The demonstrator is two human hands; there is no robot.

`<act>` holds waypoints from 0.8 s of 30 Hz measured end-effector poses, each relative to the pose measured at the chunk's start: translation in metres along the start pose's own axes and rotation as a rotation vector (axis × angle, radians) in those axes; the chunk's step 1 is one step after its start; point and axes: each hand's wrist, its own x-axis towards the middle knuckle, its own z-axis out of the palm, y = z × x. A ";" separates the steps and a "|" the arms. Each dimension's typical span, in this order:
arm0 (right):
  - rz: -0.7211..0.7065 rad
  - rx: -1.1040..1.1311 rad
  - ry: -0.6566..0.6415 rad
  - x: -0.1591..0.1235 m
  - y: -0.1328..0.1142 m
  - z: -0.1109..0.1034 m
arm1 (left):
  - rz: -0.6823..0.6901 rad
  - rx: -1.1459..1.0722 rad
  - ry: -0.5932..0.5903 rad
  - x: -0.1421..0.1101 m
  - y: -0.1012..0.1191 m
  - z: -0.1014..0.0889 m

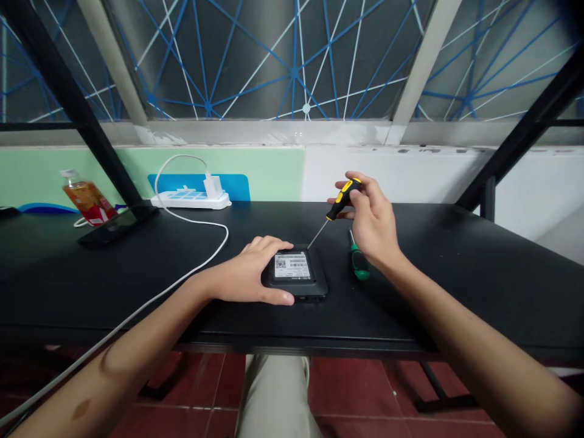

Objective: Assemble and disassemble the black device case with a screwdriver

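Observation:
A small black box (298, 277) with a white label lies upside down on the black table (456, 280). My left hand (253, 274) grips its left side, thumb along the near edge and fingers over the far edge. My right hand (371, 219) pinches the black and yellow handle of a screwdriver (335, 210). The thin shaft slants down and its tip rests at the box's far right corner. A second screwdriver with a green handle (359, 260) lies on the table just under my right wrist.
A white power strip (191, 198) with a plugged charger stands at the back, its white cable (201, 255) running across the table past my left arm. A drink bottle (86, 201) and a dark phone (112, 226) lie at the far left. Black frame posts rise on both sides.

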 end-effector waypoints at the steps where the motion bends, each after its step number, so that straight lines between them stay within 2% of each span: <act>1: -0.001 0.013 -0.007 0.000 0.001 0.000 | 0.002 0.000 0.000 0.000 0.000 0.000; 11: -0.053 -0.108 0.045 0.002 -0.005 -0.001 | -0.007 -0.001 -0.007 0.000 0.000 0.001; 19: 0.056 0.030 0.004 0.002 -0.002 0.000 | -0.001 -0.022 0.004 0.000 0.000 0.001; 24: 0.032 -0.089 0.045 0.004 -0.004 0.000 | -0.006 -0.012 0.007 0.000 0.001 0.000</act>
